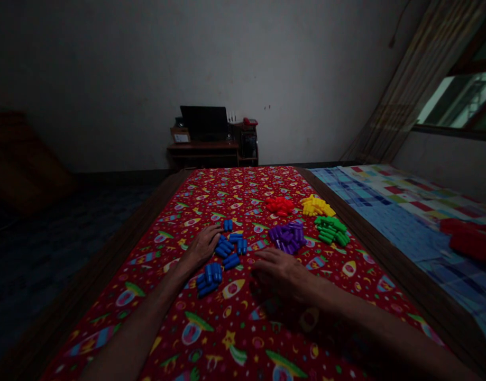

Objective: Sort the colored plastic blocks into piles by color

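Small blue plastic cylinders [225, 247], grouped in clusters, lie on a red patterned cloth [235, 338] in front of me. My left hand [205, 244] rests at their left side, fingers stretched out and the tips at or touching the nearest blue pieces. To the right, my right hand [280, 269] hovers low over the cloth with fingers extended and no piece visible in it; its underside is in shadow. Just beyond that hand is a heap of purple cylinders [287, 237]. A nearer blue cluster [209, 279] sits beside my left forearm.
Heaps of red pieces [280, 206], yellow pieces [316, 205] and green pieces [332, 231] lie at the right. A bed with a checked cover [385, 222] stands alongside. Against the far wall is a desk [203, 146] with a monitor [205, 123].
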Demonstrator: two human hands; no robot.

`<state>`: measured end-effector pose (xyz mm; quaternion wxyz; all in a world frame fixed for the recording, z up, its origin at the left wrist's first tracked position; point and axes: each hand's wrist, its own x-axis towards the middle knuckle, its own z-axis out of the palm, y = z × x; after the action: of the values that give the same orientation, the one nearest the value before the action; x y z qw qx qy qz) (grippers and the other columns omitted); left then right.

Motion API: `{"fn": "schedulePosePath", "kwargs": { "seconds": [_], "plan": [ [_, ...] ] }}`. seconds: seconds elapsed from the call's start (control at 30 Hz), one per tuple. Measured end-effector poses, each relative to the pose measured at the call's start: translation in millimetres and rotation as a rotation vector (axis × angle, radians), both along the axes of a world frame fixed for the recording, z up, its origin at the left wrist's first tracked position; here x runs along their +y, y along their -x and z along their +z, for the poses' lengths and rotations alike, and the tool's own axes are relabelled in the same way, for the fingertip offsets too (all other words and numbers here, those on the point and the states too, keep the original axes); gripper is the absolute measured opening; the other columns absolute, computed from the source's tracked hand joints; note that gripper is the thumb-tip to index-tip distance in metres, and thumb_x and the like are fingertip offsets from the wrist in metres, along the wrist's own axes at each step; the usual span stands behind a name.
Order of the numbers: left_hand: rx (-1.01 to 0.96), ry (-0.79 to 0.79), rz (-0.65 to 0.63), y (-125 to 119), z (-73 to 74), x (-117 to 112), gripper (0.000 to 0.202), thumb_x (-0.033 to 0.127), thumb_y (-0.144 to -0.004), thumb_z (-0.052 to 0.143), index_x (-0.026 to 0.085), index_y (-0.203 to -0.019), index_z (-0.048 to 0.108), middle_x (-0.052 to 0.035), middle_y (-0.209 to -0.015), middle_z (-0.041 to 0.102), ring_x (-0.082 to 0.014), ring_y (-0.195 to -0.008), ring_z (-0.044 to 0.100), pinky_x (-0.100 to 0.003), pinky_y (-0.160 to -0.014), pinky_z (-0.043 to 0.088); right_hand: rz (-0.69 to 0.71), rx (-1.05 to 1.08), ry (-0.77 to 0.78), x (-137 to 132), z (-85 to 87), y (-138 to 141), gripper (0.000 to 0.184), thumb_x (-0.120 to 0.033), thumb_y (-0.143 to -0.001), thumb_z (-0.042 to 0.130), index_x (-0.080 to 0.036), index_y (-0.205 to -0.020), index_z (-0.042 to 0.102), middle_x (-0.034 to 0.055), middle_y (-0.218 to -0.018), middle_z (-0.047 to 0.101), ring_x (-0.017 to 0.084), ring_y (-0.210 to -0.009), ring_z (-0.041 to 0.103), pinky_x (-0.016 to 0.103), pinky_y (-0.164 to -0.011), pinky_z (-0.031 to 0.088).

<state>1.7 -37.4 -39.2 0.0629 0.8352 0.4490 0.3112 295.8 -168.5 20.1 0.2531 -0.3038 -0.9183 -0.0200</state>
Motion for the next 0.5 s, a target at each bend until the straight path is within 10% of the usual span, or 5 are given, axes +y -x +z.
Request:
{"fn": "schedulePosePath", "kwargs": {
  "seconds": [0.2,0.5],
  "plan": [
    [-0.081,0.079,0.034,-1.6,4.5,-5.7,0.054,0.046,-0.096,0.027,0.015,-0.127,0.058,-0.0137,-0.130,0.062,-0.0247,-0.123,0.056,-0.046,-0.108,0.043,-0.159,-0.059,-0.057,-5.5,-33.3,32.4,0.051,-0.033,-0.092,0.057,-0.017,-0.140,0.046,0.0243,-0.151,0.034,0.036,-0.144,0.026,0.062,-0.109,0.034],
    [-0.119,0.252,-0.041,-29.9,11.9,10.2,0.059,0.044,-0.097,0.024,0.011,-0.139,0.048,-0.0131,-0.147,0.048,-0.0225,-0.140,0.039,-0.043,-0.118,0.028,-0.188,0.239,0.071,42.2,-45.0,68.0,0.050,-0.034,-0.098,0.044,-0.019,-0.145,0.038,0.0195,-0.152,0.033,0.031,-0.146,0.024,0.056,-0.113,0.034]
  ]
}}
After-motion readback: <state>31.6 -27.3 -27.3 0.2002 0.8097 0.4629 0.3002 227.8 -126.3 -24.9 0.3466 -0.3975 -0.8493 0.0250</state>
